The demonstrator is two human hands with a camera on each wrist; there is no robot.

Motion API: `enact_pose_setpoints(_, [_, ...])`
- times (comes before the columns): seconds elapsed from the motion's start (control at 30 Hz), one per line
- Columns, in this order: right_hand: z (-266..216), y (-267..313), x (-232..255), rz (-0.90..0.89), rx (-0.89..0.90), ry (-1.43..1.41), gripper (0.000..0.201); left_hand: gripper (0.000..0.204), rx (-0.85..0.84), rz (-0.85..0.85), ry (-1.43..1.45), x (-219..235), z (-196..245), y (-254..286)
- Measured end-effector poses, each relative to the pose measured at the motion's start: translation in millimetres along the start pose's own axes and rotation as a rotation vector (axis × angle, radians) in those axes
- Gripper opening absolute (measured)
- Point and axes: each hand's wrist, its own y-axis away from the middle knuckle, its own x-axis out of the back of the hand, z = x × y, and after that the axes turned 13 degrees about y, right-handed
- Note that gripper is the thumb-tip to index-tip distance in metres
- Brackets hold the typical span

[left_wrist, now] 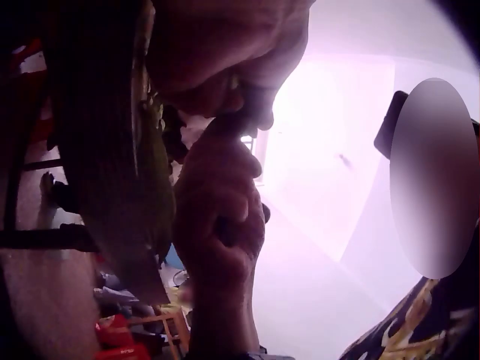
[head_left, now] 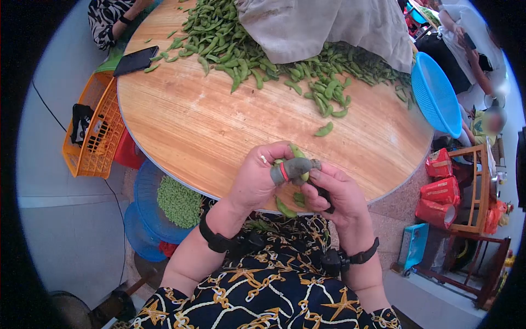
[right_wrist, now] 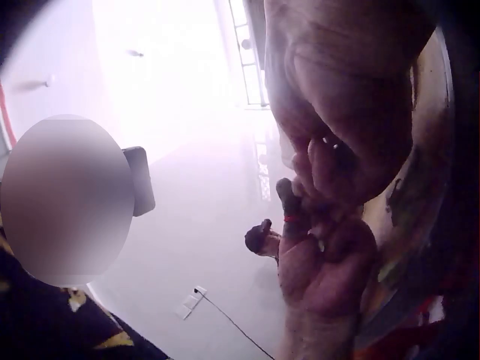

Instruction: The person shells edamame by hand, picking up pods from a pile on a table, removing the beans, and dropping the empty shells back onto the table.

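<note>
Just above the table's near edge, both hands meet around a green soybean pod (head_left: 296,151). My left hand (head_left: 253,178) grips it; a dark cover with a red band sits on the thumb (head_left: 290,170). On the other side, my right hand (head_left: 345,194) pinches the pod's lower end with thumb and curled fingers, dark material showing at the fingers. More pods (head_left: 285,208) lie below the hands at the table edge. The wrist views are dark: the right hand (left_wrist: 221,210) faces the left in one, and the left hand (right_wrist: 326,270) shows in the other, the pod hidden.
A heap of pods (head_left: 219,35) covers the far side of the round wooden table (head_left: 186,120), partly under a grey cloth (head_left: 296,27). A phone (head_left: 137,60) lies at the left edge. Shelled beans (head_left: 178,203) fill a blue basket (head_left: 143,186) below. Another blue basket (head_left: 435,96) leans at right.
</note>
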Motion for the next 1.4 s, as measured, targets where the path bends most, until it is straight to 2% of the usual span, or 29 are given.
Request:
enact_pose_setpoints(0.1, [1,-2,2,-0.042,0.042,-0.020,0.014,0.014,0.057,0.031,0.037,5,-2,-3])
enact_pose_setpoints(0.13, [2,-5,3,0.081,0.142,0.259,0.014,0.014,0.066,0.024,0.027,0,-4,-4])
enact_pose_setpoints(0.17, [3,-7,2,0.208,0.241,0.536,0.013,0.012,-0.048,0.116,-0.152,-10,-7,-5])
enact_pose_setpoints(0.2, [4,-8,1,0.212,0.252,0.521,0.013,0.010,-0.165,0.206,-0.333,-17,-9,-5])
enact_pose_setpoints(0.27, [6,-11,-2,0.473,0.464,1.039,0.013,0.010,-0.175,0.221,-0.359,-14,-9,-5])
enact_pose_setpoints(0.4, [6,-18,-5,0.576,0.541,1.150,0.012,0.010,-0.251,0.285,-0.478,-12,-11,-5])
enact_pose_setpoints(0.47, [5,-22,-4,0.607,0.661,1.246,0.014,0.011,-0.251,0.274,-0.480,-14,-8,-4])
enact_pose_setpoints(0.5, [5,-24,-3,0.610,0.664,1.242,0.014,0.013,-0.254,0.267,-0.472,-14,-7,-4])
enact_pose_setpoints(0.53, [5,-27,0,0.524,0.525,0.999,0.015,0.013,-0.254,0.264,-0.476,-11,-8,-5])
enact_pose_setpoints(0.57, [4,-28,2,0.435,0.387,0.757,0.016,0.016,-0.220,0.261,-0.361,-5,-11,-6])
enact_pose_setpoints(0.6, [2,-29,4,0.436,0.391,0.755,0.016,0.018,-0.185,0.256,-0.245,-2,-11,-8])
enact_pose_setpoints(0.63, [0,-28,6,0.383,0.324,0.771,0.017,0.018,-0.185,0.254,-0.247,-1,-8,-8])
enact_pose_setpoints(0.67, [-2,-28,9,0.330,0.257,0.786,0.019,0.019,-0.117,0.250,-0.087,-2,-4,-7])
enact_pose_setpoints(0.7, [-5,-27,11,0.330,0.259,0.785,0.019,0.021,-0.049,0.246,0.072,-2,-2,-7])
enact_pose_setpoints(0.73, [-10,-25,12,0.399,0.243,0.818,0.020,0.021,-0.049,0.245,0.072,-3,-2,-7])
enact_pose_setpoints(0.8, [-20,-23,13,0.468,0.222,0.852,0.021,0.030,-0.060,0.241,-0.137,-4,-5,-8])
enact_pose_setpoints(0.83, [-25,-24,13,0.519,0.283,0.818,0.022,0.030,-0.058,0.242,-0.135,-7,-6,-8])
enact_pose_setpoints(0.9, [-32,-23,8,0.592,0.390,0.830,0.024,0.040,-0.146,0.203,-0.695,-16,-7,-7])
enact_pose_setpoints(0.93, [-36,-21,6,0.594,0.389,0.831,0.024,0.040,-0.145,0.201,-0.694,-15,-9,-8])
enact_pose_setpoints(1.0, [-40,-17,2,0.418,0.267,1.177,0.024,0.045,-0.265,0.185,-0.772,-9,-15,-8])
enact_pose_setpoints(1.03, [-37,-19,6,0.419,0.266,1.177,0.024,0.045,-0.264,0.185,-0.771,-8,-16,-8])
enact_pose_setpoints(1.1, [-26,-26,15,0.318,0.292,0.876,0.020,0.046,-0.224,0.208,-0.737,-8,-16,-6])
enact_pose_setpoints(1.13, [-25,-25,16,0.318,0.290,0.876,0.020,0.046,-0.223,0.209,-0.737,-10,-14,-5])
enact_pose_setpoints(1.2, [-25,-23,19,0.210,0.194,0.520,0.013,0.045,-0.234,0.142,-0.968,-18,-5,-3])
enact_pose_setpoints(1.23, [-23,-22,22,0.211,0.194,0.519,0.013,0.045,-0.233,0.142,-0.967,-15,-3,-4])
enact_pose_setpoints(1.3, [-16,-21,27,-0.004,0.109,0.024,0.009,0.036,-0.510,-0.188,-1.043,-8,-3,-8])
enact_pose_setpoints(1.33, [-13,-21,26,-0.003,0.109,0.023,0.009,0.036,-0.509,-0.189,-1.043,-6,-4,-9])
enact_pose_setpoints(1.4, [-9,-22,22,-0.091,0.103,-0.196,0.007,0.026,-0.512,-0.161,-0.774,-4,-6,-10])
